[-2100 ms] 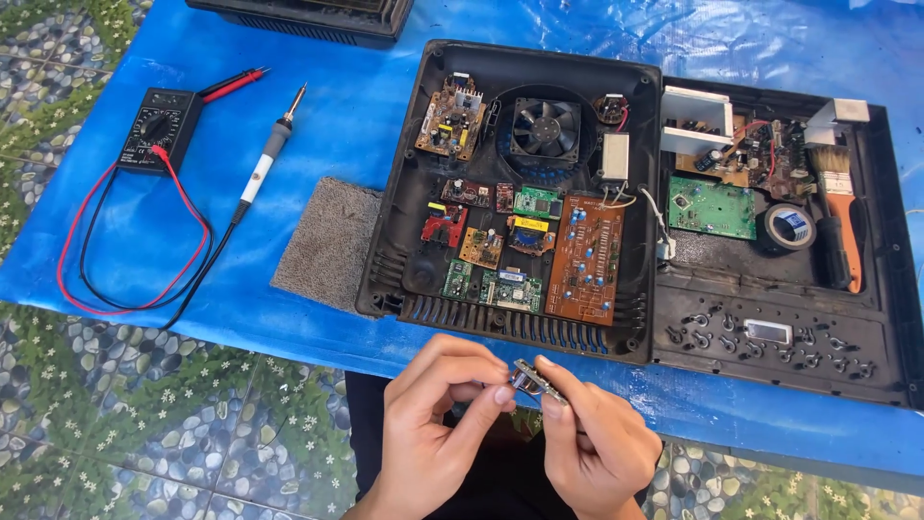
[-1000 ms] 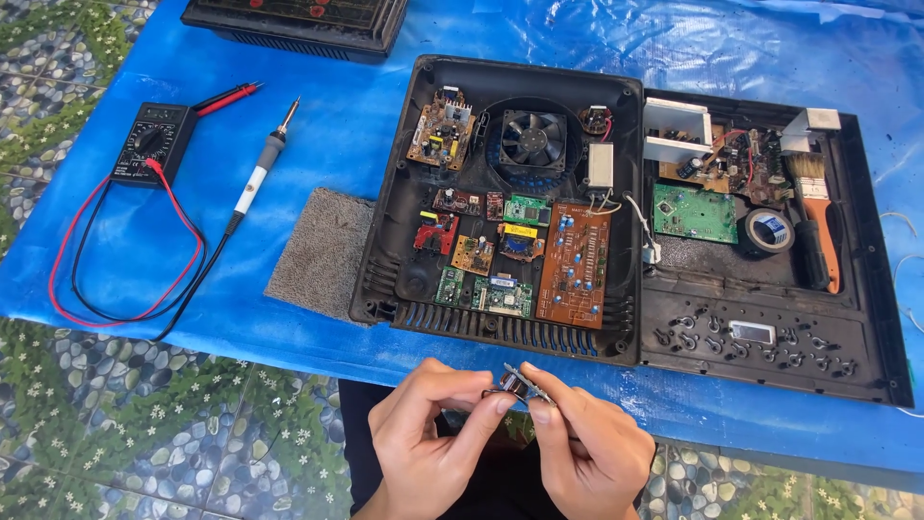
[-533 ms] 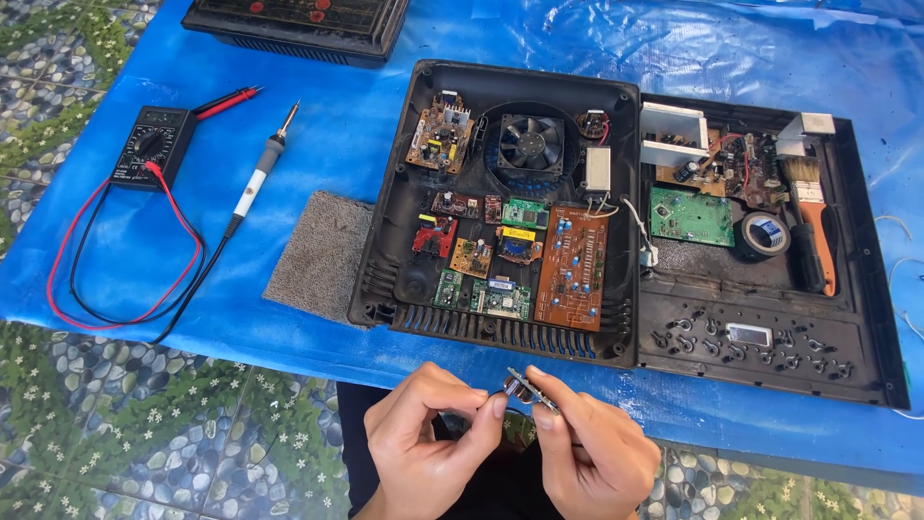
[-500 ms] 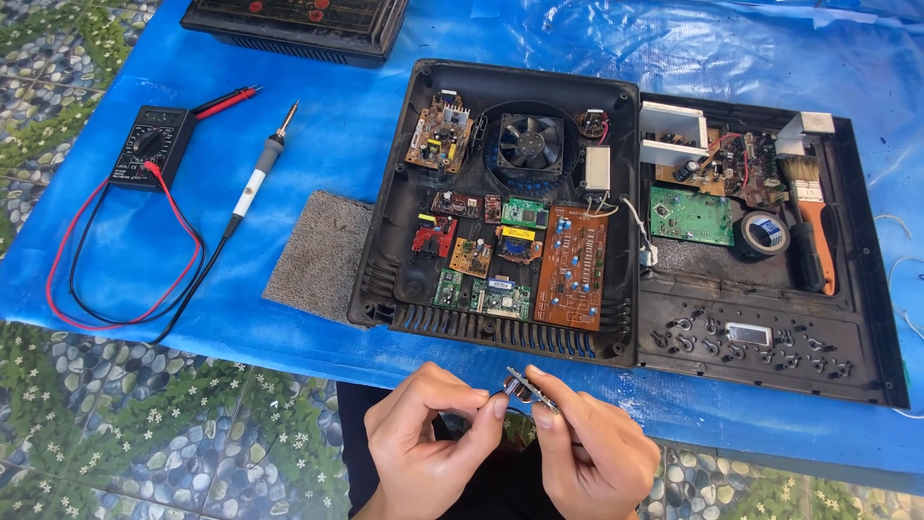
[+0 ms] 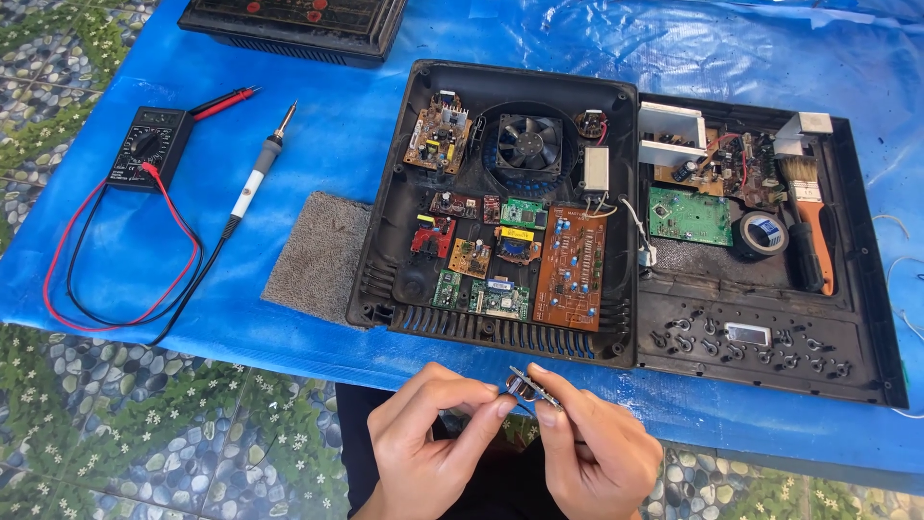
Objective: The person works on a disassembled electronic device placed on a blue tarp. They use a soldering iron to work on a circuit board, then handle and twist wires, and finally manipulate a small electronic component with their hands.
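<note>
Both hands, left hand (image 5: 423, 438) and right hand (image 5: 597, 453), pinch a small circuit board (image 5: 532, 389) just below the opened black casing (image 5: 500, 202); light, stiff, probably fragile, best held by its edges.

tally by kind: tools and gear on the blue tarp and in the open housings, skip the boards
Multimeter: 1
Soldering iron: 1
Paintbrush: 1
Tape roll: 1
Grey pad: 1
Cooling fan: 1
Small part pinched between left hand and right hand: 1
Total: 7
</note>
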